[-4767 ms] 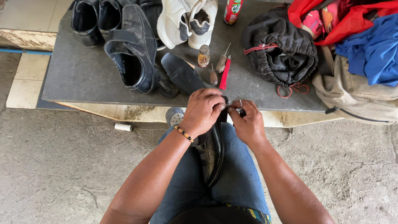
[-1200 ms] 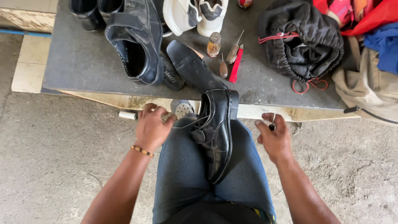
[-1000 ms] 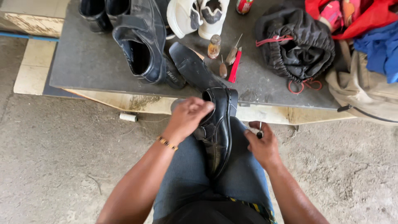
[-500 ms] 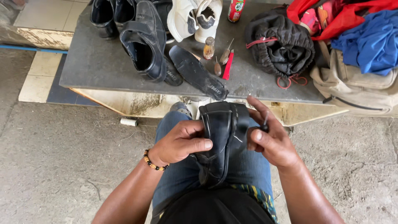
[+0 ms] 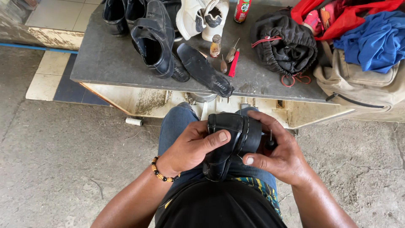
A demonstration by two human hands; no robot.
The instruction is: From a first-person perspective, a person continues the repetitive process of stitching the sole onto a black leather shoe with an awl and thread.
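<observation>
A black leather shoe point(image 5: 230, 139) stands on end on my lap, over my blue jeans point(image 5: 175, 124). My left hand point(image 5: 192, 145) grips its left side, thumb pressed across the leather. My right hand point(image 5: 276, 152) clasps the right side, fingers curled over the top, and also holds a small dark-handled awl point(image 5: 270, 142) whose thin metal tip sticks up between the fingers. A beaded bracelet point(image 5: 160, 171) sits on my left wrist.
A grey slab bench point(image 5: 114, 63) ahead carries black shoes point(image 5: 154, 42), a white sneaker point(image 5: 202, 17), a loose black sole point(image 5: 204, 71), a small bottle point(image 5: 215, 45), a red-handled tool point(image 5: 233, 63), a black drawstring bag point(image 5: 284, 44) and a tan bag point(image 5: 363, 86) with clothes.
The shoe, flat on my lap a second ago, is now tipped up on end. Both hands have closed around it; the right hand came in from the side with the awl.
</observation>
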